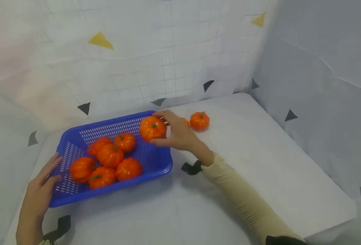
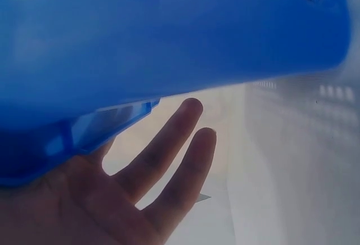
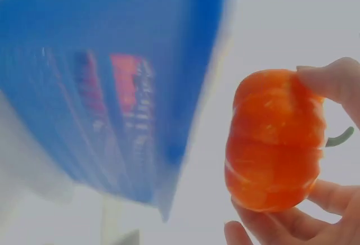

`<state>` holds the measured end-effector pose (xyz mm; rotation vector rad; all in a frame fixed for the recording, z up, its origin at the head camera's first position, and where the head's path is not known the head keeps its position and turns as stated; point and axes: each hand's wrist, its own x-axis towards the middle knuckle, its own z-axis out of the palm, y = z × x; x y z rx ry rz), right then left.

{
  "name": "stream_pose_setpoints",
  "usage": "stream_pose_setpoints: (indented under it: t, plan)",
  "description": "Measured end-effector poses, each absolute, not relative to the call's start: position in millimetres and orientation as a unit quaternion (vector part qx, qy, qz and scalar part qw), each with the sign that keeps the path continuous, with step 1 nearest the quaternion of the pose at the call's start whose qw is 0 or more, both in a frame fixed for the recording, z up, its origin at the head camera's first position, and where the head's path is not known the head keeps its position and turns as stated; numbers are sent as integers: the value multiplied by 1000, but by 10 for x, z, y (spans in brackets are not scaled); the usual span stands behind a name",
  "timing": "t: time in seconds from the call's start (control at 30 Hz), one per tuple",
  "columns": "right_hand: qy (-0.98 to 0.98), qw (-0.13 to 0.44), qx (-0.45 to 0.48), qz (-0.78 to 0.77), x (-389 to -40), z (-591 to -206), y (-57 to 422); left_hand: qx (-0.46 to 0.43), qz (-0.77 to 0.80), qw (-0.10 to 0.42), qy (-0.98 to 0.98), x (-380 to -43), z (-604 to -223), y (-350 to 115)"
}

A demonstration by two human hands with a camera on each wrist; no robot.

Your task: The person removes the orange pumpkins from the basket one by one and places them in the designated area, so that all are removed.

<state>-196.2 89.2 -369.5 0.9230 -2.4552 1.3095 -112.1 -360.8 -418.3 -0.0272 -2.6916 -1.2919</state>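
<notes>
My right hand [image 1: 180,132] grips a small orange pumpkin [image 1: 152,129] with a green stem, thumb on one side and fingers on the other. It is over the right end of a blue plastic basket [image 1: 156,175]; in the right wrist view the pumpkin [image 3: 275,141] appears apart from the basket wall [image 3: 169,87]. Several more pumpkins [image 1: 110,155] lie in the basket, mostly left and middle. My left hand [image 1: 39,190] holds the basket's left rim, thumb and fingertips over it. The left wrist view shows two fingers [image 2: 183,166] stretched out beneath the blue rim.
On the white table [image 1: 260,163], right of the basket, sits another pumpkin [image 1: 200,121]. One more pumpkin [image 1: 185,121] beside it is mostly hidden behind my right hand. A white back wall [image 1: 156,51] and a grey side wall [image 1: 321,95] border the table.
</notes>
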Motion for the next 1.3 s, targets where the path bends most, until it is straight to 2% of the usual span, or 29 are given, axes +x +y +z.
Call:
stream_pose_setpoints:
  t: [0.1, 0.3, 0.53, 1.0, 1.3]
  plan:
    - [-837, 123, 265, 463, -1924, -3630, 1188, -37, -420, 78, -904, -1255, -4071, -3517]
    - [-864, 113, 169, 461, -1993, -3499, 1606, -45, -428, 74, -900, -1303, -4044, -3499]
    - [-877, 126, 121, 448, -2120, -3425, 1962, -48, -434, 85, -896, -1268, -4069, -3500]
    - [-898, 135, 33, 416, -2343, -3690, 2362, -34, -423, 74, -902, -1174, -4068, -3540]
    - [-902, 122, -25, 414, -2428, -3866, 2639, -37, -427, 75, -900, -1148, -4091, -3528]
